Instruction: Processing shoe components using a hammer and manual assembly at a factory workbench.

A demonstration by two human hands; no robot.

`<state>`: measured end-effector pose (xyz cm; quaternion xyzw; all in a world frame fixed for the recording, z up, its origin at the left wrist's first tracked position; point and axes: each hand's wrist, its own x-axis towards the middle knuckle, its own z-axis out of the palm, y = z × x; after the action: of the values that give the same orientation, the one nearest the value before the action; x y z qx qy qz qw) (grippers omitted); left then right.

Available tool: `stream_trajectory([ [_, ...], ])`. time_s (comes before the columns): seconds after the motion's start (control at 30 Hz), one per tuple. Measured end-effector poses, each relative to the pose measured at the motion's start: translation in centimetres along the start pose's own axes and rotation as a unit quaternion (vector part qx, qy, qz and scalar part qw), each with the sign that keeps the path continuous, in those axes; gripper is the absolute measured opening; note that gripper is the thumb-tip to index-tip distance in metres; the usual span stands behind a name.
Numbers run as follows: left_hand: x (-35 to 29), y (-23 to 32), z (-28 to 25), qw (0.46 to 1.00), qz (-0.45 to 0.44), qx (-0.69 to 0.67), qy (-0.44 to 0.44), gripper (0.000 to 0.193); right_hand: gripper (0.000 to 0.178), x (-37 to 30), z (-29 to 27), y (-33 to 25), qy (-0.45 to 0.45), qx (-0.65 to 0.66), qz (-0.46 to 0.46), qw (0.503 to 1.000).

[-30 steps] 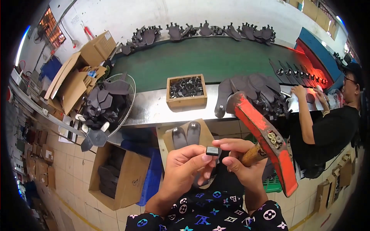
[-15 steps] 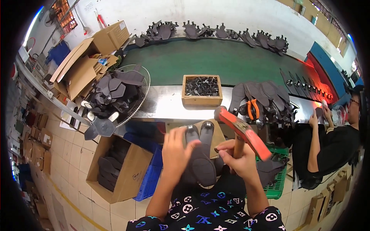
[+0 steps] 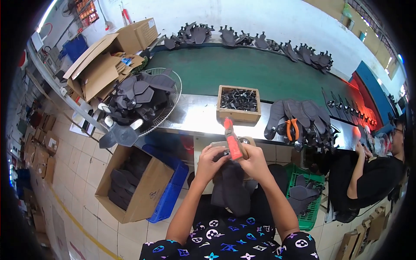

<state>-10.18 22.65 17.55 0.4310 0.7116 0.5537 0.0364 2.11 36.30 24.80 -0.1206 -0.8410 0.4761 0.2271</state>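
My right hand (image 3: 256, 164) is closed around the handle of a hammer (image 3: 234, 143); its red head points away from me, above the work. My left hand (image 3: 210, 164) is beside it, thumb and fingers pinched at a small dark piece (image 3: 226, 152). Below both hands a dark grey sandal sole (image 3: 232, 190) stands tilted over my lap. A shiny round bit shows past the hammer, but my hands and the hammer cover most of the work surface there. Straight ahead, a wooden box (image 3: 238, 116) holds many small black parts.
Sole pieces (image 3: 299, 113) and orange-handled pliers (image 3: 292, 130) lie on the metal ledge at right. A wire basket (image 3: 174, 102) of soles stands left, above a carton (image 3: 143, 190) and blue crate (image 3: 171, 190). A green crate (image 3: 308, 221) is at right, near a seated person (image 3: 372, 180).
Both hands have come together over the work. The hammer has moved left and turned to point away. The small dark piece is now at my left fingers, and the sole has tilted up.
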Motion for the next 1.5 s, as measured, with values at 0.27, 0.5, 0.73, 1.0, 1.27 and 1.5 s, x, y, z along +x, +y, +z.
stream_trajectory([
  [0.27,-0.4,0.2,-0.7,0.999,-0.029,-0.022,-0.01,0.026,0.01,0.7,1.4,0.3,-0.011,-0.059,-0.043,0.997],
  [0.5,-0.4,0.2,-0.9,0.999,-0.025,-0.007,-0.024,0.027,0.018,0.6,1.3,0.9,-0.006,-0.059,-0.087,0.994],
  [0.73,-0.5,-0.6,-0.3,1.0,0.011,0.009,-0.013,0.026,0.031,0.2,0.7,1.4,-0.025,-0.185,-0.144,0.972],
  [1.0,-0.4,0.6,-0.8,0.998,-0.024,-0.05,-0.024,0.029,0.032,0.2,0.6,0.0,-0.056,-0.21,-0.13,0.967],
  [1.27,0.0,0.7,-1.3,0.992,-0.055,-0.111,-0.002,0.025,0.027,-2.2,-0.3,-3.2,-0.015,0.007,0.06,0.998],
  [1.5,-0.1,0.4,-0.9,0.989,-0.033,-0.142,-0.01,0.025,0.04,-6.4,-2.5,-6.4,0.01,-0.115,-0.09,0.989],
])
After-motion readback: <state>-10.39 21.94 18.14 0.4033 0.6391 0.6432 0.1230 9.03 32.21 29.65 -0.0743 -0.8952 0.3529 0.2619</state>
